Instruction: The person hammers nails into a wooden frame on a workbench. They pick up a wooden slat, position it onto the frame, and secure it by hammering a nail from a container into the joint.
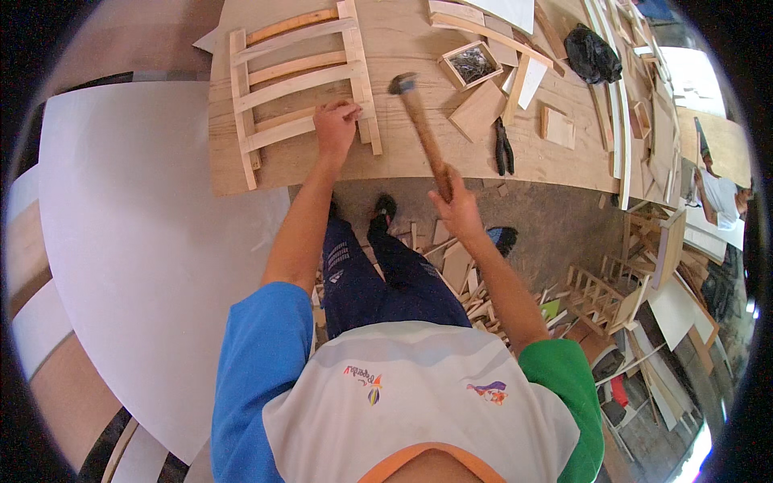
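Observation:
On the workbench [411, 165] lies a small ladder-like wooden frame [295, 85], with two side rails joined by several slats. My left hand [335, 130] rests at its near right corner, fingers pinched together over the joint of the lowest slat and the right rail. Whatever sits between those fingertips is too small to make out. In my right hand [459, 211] is a hammer [423, 129], gripped near the end of its wooden handle. Its metal head is raised to the right of the frame, apart from the wood.
To the right lie a box of nails [473, 64], black-handled pliers [504, 149], a small wood block [557, 127], loose boards and a black plastic bag [592, 53]. A large white sheet [161, 241] stands at left. Offcuts litter the floor; another person [719, 196] is far right.

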`<action>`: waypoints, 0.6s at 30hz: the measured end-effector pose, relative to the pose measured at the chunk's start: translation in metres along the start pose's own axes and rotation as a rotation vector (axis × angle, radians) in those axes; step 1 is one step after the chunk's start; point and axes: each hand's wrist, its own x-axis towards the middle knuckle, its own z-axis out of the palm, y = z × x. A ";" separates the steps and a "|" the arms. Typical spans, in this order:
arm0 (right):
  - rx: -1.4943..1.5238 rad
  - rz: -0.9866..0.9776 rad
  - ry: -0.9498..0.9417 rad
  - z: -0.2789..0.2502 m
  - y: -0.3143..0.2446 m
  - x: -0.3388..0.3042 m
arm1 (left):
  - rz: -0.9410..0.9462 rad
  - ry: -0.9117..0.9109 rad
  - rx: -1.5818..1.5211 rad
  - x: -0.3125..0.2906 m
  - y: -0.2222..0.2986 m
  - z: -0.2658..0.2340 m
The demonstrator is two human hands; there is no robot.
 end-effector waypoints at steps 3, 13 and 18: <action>-0.026 -0.032 -0.132 0.013 -0.016 -0.002 | -0.011 -0.024 0.012 -0.002 -0.008 0.004; 0.006 0.045 -0.127 0.024 -0.029 -0.004 | 0.028 0.020 0.006 -0.004 -0.017 0.012; 0.019 0.033 -0.090 0.027 -0.024 -0.007 | -0.008 0.037 0.029 -0.004 -0.010 0.009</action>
